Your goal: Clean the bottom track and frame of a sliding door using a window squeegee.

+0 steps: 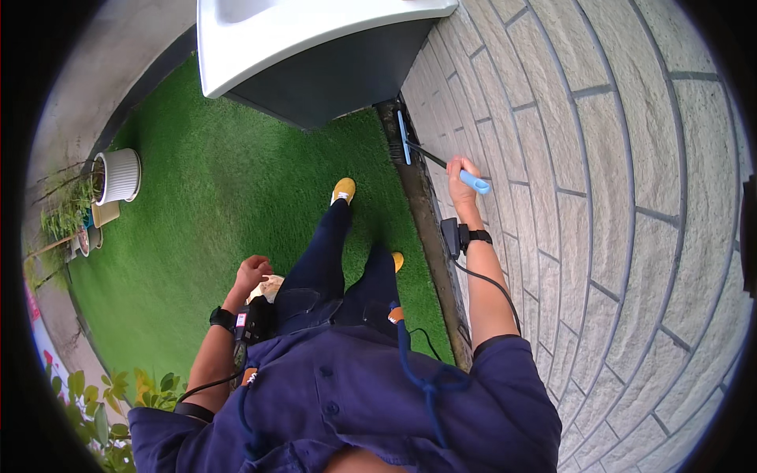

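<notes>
My right hand (462,177) is closed around the light blue and black handle (437,159) of a brush, close to the stone-block wall. The brush's long blue head (404,137) rests over the dark strip (417,201) between wall and artificial grass, with black bristles showing beside it. My left hand (253,273) hangs by my left thigh with its fingers curled. Just under it is a pale, brown-marked object (269,288), partly covered by my hand and a black device; I cannot tell whether the fingers hold it.
A white basin (331,29) on a dark cabinet (331,71) stands ahead, against the wall (532,148). Artificial grass (195,177) covers the ground. Potted plants, one in a white ribbed pot (121,175), line the left side. A leafy shrub (100,408) is at lower left.
</notes>
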`<state>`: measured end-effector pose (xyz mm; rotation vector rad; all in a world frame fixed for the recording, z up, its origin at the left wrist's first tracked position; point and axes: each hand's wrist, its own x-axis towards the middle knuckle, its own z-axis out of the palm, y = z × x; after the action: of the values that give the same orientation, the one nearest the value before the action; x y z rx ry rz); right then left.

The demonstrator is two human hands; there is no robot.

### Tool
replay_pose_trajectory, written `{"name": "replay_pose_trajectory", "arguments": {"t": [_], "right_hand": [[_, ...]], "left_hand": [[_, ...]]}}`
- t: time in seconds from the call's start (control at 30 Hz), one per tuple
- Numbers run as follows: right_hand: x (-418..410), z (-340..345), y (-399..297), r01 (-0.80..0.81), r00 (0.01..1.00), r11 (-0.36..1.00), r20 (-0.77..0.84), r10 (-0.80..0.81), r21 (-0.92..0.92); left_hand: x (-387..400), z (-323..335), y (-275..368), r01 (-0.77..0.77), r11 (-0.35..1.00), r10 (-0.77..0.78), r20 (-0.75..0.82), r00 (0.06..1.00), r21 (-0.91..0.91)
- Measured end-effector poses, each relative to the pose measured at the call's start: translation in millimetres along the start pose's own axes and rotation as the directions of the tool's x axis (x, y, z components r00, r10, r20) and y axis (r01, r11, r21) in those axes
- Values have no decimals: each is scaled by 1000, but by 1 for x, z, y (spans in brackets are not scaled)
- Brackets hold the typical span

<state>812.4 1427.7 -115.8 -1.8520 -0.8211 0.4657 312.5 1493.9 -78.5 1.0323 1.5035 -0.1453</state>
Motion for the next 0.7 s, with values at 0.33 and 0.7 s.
{"name": "replay_pose_trajectory", "arguments": {"t": [0.33,0.7], "right_hand": [[-207,-87,6,-246,944,969,-227,239,-3],[-141,-111,-65,-248,927,969,-296,231,-20]], "left_hand": [[-3,25,-18,-138,962,132,43,990,236],[6,25,-8,-154,960,135,95,986,234]]}}
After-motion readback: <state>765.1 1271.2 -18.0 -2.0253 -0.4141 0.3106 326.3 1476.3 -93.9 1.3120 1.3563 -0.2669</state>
